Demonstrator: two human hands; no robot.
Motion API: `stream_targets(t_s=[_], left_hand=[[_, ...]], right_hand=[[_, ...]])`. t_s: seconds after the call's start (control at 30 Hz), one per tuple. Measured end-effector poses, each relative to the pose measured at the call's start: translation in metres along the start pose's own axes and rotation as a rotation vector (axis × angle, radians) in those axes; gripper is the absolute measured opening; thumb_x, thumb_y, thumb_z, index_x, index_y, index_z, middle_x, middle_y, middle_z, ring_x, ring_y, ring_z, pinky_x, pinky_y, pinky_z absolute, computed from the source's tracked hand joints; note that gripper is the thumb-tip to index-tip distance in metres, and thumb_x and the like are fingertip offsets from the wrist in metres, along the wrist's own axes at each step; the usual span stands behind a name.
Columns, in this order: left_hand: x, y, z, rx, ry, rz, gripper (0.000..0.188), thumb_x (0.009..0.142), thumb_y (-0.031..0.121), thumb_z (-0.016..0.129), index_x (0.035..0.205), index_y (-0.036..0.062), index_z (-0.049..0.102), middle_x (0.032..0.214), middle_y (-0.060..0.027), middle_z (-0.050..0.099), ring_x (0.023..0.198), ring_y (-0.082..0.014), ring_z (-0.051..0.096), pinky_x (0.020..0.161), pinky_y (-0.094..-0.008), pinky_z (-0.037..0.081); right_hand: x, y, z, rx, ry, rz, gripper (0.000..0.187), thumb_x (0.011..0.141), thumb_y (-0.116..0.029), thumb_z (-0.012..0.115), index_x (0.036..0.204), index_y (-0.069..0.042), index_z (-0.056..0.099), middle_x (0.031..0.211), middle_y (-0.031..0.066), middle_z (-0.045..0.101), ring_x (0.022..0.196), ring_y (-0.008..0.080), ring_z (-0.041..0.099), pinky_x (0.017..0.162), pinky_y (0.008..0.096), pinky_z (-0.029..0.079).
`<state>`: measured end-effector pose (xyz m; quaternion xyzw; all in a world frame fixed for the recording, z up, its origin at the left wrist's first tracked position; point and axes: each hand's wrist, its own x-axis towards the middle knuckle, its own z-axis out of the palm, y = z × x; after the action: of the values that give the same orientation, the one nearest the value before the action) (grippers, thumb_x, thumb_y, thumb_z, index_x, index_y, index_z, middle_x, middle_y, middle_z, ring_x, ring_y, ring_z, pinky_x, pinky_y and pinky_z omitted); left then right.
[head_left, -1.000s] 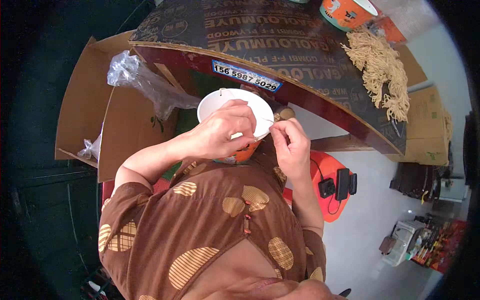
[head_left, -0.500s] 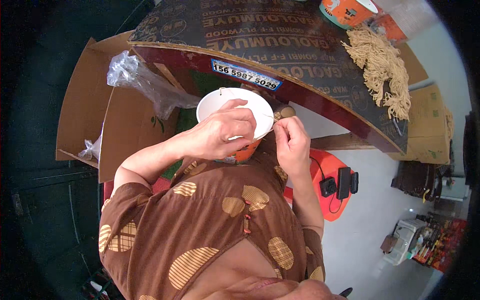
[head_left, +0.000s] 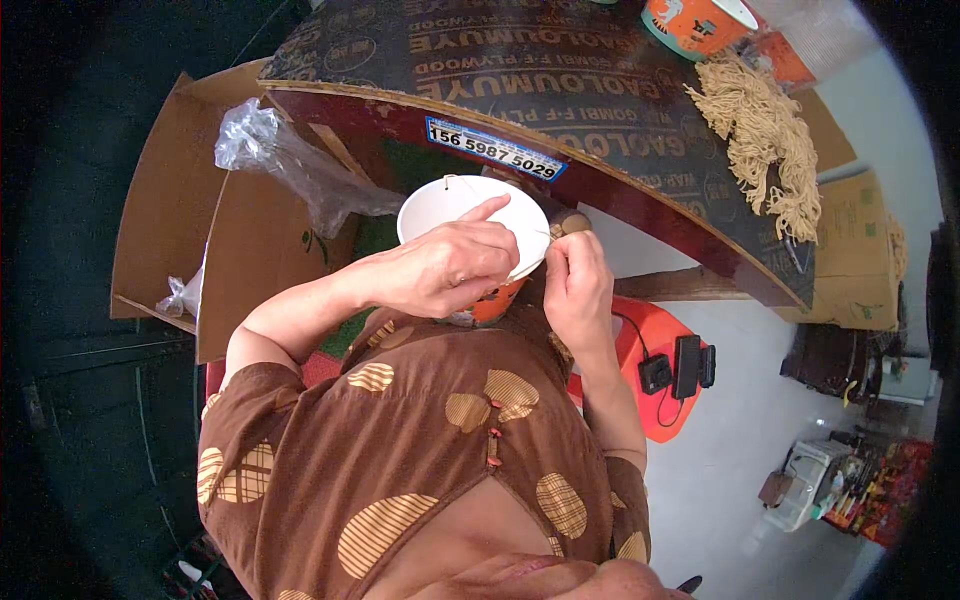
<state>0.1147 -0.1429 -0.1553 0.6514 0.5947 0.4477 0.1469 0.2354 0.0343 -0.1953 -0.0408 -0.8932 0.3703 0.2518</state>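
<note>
A paper bucket [head_left: 424,212], white inside and orange printed outside, rests upright at my lap below the table edge. A short piece of thin string [head_left: 450,180] pokes through its far rim. My left hand [head_left: 462,262] lies over the near side of the mouth, one finger stretched across the inside and the others curled. What those curled fingers grip is hidden. At the right rim my right hand [head_left: 578,285] is closed in a pinch on a thin string end, which shows faintly beside the fingertips.
Ahead is a dark plywood table [head_left: 560,90] with a bundle of beige strings [head_left: 760,140] and another orange bucket [head_left: 695,25]. An open cardboard box [head_left: 160,210] with a clear plastic bag [head_left: 290,160] stands left. Black devices [head_left: 685,365] lie on a red stool [head_left: 630,335] right.
My left hand has turned slightly and moved a little right and down, with one finger reaching further out. My right hand has shifted slightly left at the rim. The bucket has moved marginally.
</note>
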Motion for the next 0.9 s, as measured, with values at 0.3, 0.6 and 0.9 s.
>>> stream_targets(t_s=[0.3,0.6,0.9], left_hand=[[0.000,0.000,-0.001,-0.008,-0.011,0.004,0.006,0.081,-0.003,0.061,0.080,0.0004,0.056,0.083,-0.0075,0.054,0.086,-0.0253,0.060,0.118,-0.0584,0.017],[-0.017,0.032,-0.026,0.451,-0.087,-0.129,0.014,0.075,0.012,0.069,0.072,0.0037,0.058,0.079,-0.0083,0.055,0.080,-0.0282,0.057,0.079,-0.0421,0.041],[-0.061,0.057,-0.083,0.514,0.164,-0.367,0.010,0.077,0.006,0.067,0.078,-0.0005,0.060,0.075,-0.0166,0.059,0.073,-0.0354,0.062,0.061,-0.0427,0.050]], right_hand=[[0.003,0.001,0.002,-0.043,0.038,-0.038,0.009,0.089,-0.001,0.057,0.084,-0.001,0.049,0.080,0.0176,0.052,0.077,0.0385,0.055,0.068,0.0476,0.043],[0.003,0.002,-0.007,0.039,0.111,-0.083,0.005,0.088,0.001,0.061,0.085,0.002,0.056,0.077,0.0149,0.054,0.070,0.0307,0.056,0.064,0.0393,0.045],[0.011,-0.007,-0.019,0.121,0.170,-0.062,0.029,0.086,0.003,0.061,0.115,0.003,0.058,0.113,0.0123,0.050,0.072,0.0133,0.048,0.060,0.0255,0.045]])
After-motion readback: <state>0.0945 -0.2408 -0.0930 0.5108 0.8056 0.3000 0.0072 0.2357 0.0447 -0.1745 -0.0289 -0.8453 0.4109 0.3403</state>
